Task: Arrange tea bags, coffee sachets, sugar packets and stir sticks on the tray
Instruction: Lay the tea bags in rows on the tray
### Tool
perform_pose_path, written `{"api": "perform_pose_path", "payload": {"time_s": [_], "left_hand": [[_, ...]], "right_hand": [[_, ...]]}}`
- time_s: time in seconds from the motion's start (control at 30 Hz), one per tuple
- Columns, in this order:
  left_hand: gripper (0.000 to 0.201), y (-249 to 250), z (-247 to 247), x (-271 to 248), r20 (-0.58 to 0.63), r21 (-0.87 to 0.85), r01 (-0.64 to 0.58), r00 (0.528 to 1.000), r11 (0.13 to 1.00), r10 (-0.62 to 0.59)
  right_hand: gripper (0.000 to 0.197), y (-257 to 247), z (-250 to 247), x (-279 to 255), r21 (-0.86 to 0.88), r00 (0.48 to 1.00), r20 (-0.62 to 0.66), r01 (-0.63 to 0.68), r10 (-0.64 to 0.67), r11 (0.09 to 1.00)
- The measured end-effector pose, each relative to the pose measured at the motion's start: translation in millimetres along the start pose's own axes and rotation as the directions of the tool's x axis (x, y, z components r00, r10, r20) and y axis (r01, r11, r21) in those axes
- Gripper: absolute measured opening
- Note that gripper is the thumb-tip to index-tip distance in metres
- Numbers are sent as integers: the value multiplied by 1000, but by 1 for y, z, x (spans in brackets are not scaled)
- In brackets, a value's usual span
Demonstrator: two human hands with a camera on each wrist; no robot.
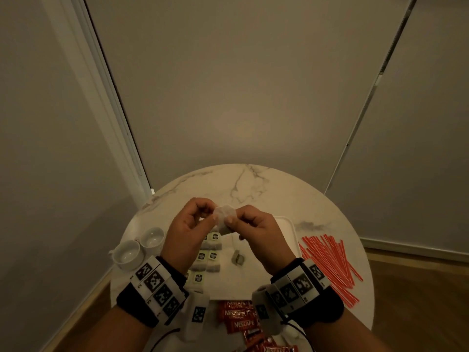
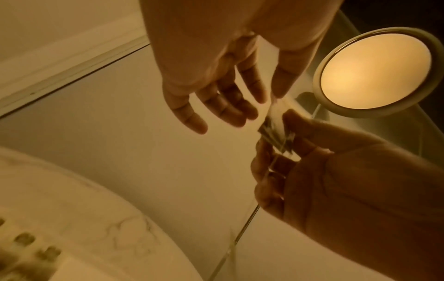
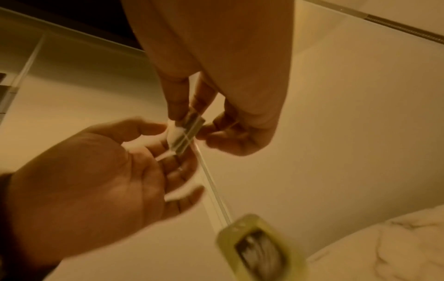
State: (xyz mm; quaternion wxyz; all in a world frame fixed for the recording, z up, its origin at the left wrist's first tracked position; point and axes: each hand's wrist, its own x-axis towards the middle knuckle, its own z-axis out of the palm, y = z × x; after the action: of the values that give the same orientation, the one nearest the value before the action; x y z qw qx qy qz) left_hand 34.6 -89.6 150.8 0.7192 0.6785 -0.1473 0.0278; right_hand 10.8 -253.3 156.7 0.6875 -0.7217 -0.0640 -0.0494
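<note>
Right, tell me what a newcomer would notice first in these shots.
First, the two hands raised over the round marble table: the left hand and right hand pinch one tea bag between them. Then the fan of red stir sticks at the right edge, and the red Nescafe sachets at the near edge.

Both forearms reach in from six o'clock, each wrist wrapped in a black band with white marker blocks. The left hand [image 1: 189, 226] sits at nine o'clock of the right hand [image 1: 256, 231], both raised, palms turned inward. Thumbs and curled fingers of each pinch a small white paper tea bag [image 1: 225, 216] between them.
</note>
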Motion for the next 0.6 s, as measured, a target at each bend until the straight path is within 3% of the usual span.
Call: {"api": "perform_pose_path", "payload": {"time_s": [0.07, 0.13, 0.23, 0.33, 0.43, 0.53, 0.6], "left_hand": [[48, -9, 4, -2, 130, -119, 207, 973, 971, -192], [53, -16, 9, -7, 276, -67, 302, 922, 951, -273], [16, -14, 15, -14, 270, 96, 263, 921, 960, -280], [21, -11, 11, -17, 213, 52, 222, 950, 974, -228], [24, 2, 10, -19, 252, -41, 173, 955, 984, -158], [29, 9, 15, -21, 342, 9, 133, 931, 991, -128], [31, 7, 17, -23, 412, 79, 183, 889, 980, -199]], "right_hand": [[13, -2, -1, 3, -16, 999, -26, 45, -46, 999], [11, -5, -3, 6, -52, 995, -36, 88, -90, 995], [12, -7, -8, 9, -109, 991, -92, 86, -96, 990], [11, -2, -14, 12, -128, 983, -181, 3, -26, 992], [7, 3, -14, 12, -156, 972, -228, -92, 54, 983], [9, 8, -12, 11, -155, 963, -238, -167, 127, 974], [15, 8, -9, 11, -21, 958, -212, -202, 193, 979]]}}
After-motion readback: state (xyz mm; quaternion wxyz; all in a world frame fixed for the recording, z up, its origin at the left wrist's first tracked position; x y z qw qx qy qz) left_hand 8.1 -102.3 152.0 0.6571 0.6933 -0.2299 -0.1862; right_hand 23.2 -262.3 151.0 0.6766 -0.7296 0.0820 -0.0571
